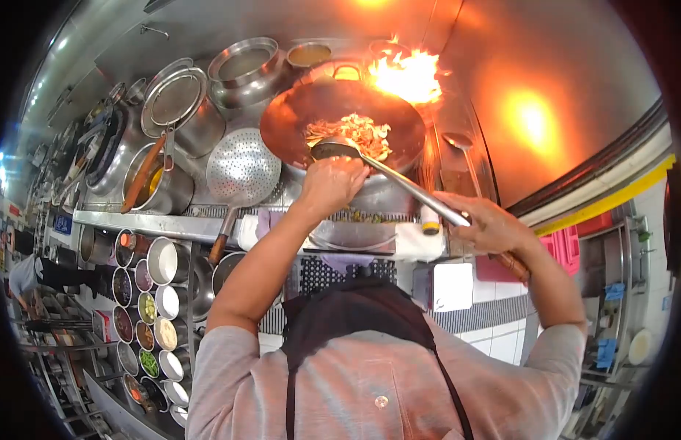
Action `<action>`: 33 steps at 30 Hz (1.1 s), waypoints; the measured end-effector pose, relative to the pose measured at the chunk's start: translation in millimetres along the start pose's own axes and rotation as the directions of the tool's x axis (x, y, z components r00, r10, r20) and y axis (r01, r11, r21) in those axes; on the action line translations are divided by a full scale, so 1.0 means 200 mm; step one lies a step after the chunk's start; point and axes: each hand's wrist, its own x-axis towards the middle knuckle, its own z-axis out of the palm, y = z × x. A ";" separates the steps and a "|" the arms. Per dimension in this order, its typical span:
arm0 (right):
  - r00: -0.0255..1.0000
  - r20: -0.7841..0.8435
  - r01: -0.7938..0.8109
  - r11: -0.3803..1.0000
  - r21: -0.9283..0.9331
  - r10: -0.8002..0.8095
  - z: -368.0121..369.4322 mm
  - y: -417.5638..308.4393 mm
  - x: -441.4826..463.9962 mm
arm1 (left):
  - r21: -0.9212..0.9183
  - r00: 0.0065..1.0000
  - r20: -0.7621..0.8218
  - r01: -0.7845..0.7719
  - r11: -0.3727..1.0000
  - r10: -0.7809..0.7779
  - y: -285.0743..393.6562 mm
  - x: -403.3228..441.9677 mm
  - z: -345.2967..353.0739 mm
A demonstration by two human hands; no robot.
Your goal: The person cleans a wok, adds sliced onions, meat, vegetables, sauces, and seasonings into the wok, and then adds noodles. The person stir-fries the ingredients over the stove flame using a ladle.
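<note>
The right hand (488, 224) is clamped round the long, smooth shaft of a round-bowled metal ladle (415, 192). The left hand (335, 183) meets the near rim of the wide, dark wok (293, 114); its exact grip cannot be told. Glossy, irregular food pieces (362, 133) lie inside.

I see shiny metal wall (575, 88), orange glare right; shelf rack (625, 293) right; pale tiled floor (494, 341) near.
</note>
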 end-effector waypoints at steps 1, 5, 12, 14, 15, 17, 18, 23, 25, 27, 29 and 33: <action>1.000 -0.016 0.026 0.996 -0.091 -0.027 0.02 0.01 -0.01 | 0.002 1.000 0.003 0.019 1.000 -0.019 0.00 -0.01 0.02; 0.974 -0.057 -0.224 0.962 -0.155 0.217 0.16 0.06 0.18 | 0.005 0.999 -0.019 0.043 0.999 -0.043 0.03 -0.19 0.12; 0.967 -0.132 -0.237 0.958 -0.159 0.217 0.19 0.01 0.14 | 0.028 1.000 0.002 -0.007 1.000 0.007 0.14 -0.27 -0.11; 0.991 -0.074 -0.121 0.976 -0.180 0.109 0.17 0.05 0.20 | 0.016 0.990 0.091 0.107 0.994 -0.108 0.01 -0.08 -0.09; 0.982 -0.067 -0.190 0.954 -0.232 0.179 0.15 -0.08 0.26 | 0.018 0.991 0.083 0.106 0.994 -0.107 0.01 -0.10 -0.07; 0.954 -0.152 -0.292 0.920 -0.263 0.259 0.21 -0.03 0.37 | 0.049 0.995 0.087 0.036 0.998 -0.040 -0.03 -0.10 0.04; 0.911 -0.237 -0.396 0.878 -0.271 0.337 0.21 0.00 0.42 | 0.044 1.000 -0.026 0.000 0.999 0.001 0.01 -0.18 0.07; 0.966 -0.145 -0.245 0.930 -0.273 0.212 0.14 -0.08 0.30 | 0.021 0.999 0.042 -0.013 1.000 0.012 0.08 -0.28 -0.17; 0.969 -0.101 -0.244 0.938 -0.247 0.226 0.14 -0.07 0.34 | 0.016 0.990 0.107 0.089 0.996 -0.091 -0.01 -0.06 -0.21; 0.954 -0.120 -0.298 0.913 -0.277 0.275 0.15 -0.06 0.45 | -0.017 0.997 0.054 0.060 0.998 -0.059 -0.13 -0.03 -0.03; 0.957 -0.179 -0.275 0.910 -0.310 0.228 0.20 0.08 0.54 | -0.003 0.993 0.076 0.090 0.996 -0.090 -0.09 -0.07 0.06; 0.946 -0.302 -0.221 0.919 -0.327 0.120 0.19 0.04 0.47 | 0.022 0.993 0.101 0.051 0.998 -0.053 0.06 -0.29 -0.03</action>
